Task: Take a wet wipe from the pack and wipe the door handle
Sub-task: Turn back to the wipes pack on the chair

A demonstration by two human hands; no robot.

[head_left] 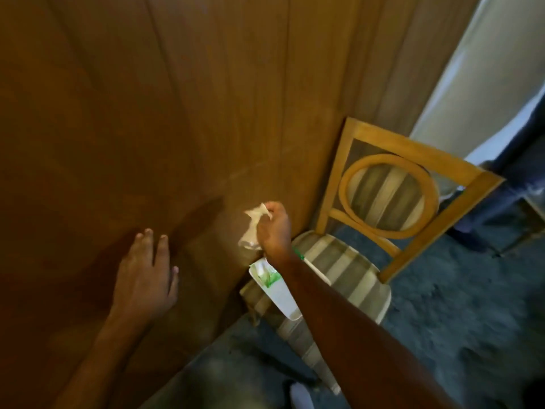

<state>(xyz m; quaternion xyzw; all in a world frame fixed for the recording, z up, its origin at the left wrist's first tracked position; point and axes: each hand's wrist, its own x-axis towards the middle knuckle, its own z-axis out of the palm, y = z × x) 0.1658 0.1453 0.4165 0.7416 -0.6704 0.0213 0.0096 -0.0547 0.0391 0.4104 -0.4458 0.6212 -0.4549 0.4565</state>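
Brown wood door (pixel 177 98), blue carpet (pixel 457 290). Striped chair (pixel 354 270) carries white-green pack (pixel 272 286). Right hand (pixel 272 225) pinches crumpled wipe (pixel 253 228) above pack. Left hand (pixel 147 276) spread, fingers apart.

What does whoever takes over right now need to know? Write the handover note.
Right hand: fingers pinch a wipe, lifted above the pack.
Left hand: open, empty, spread in front of the door; contact unclear.
Pack lies on the chair seat beside the door, partly hidden by the right arm.
Done: wipe taken out.
Left: find the door handle, which is not in view, and wipe it.
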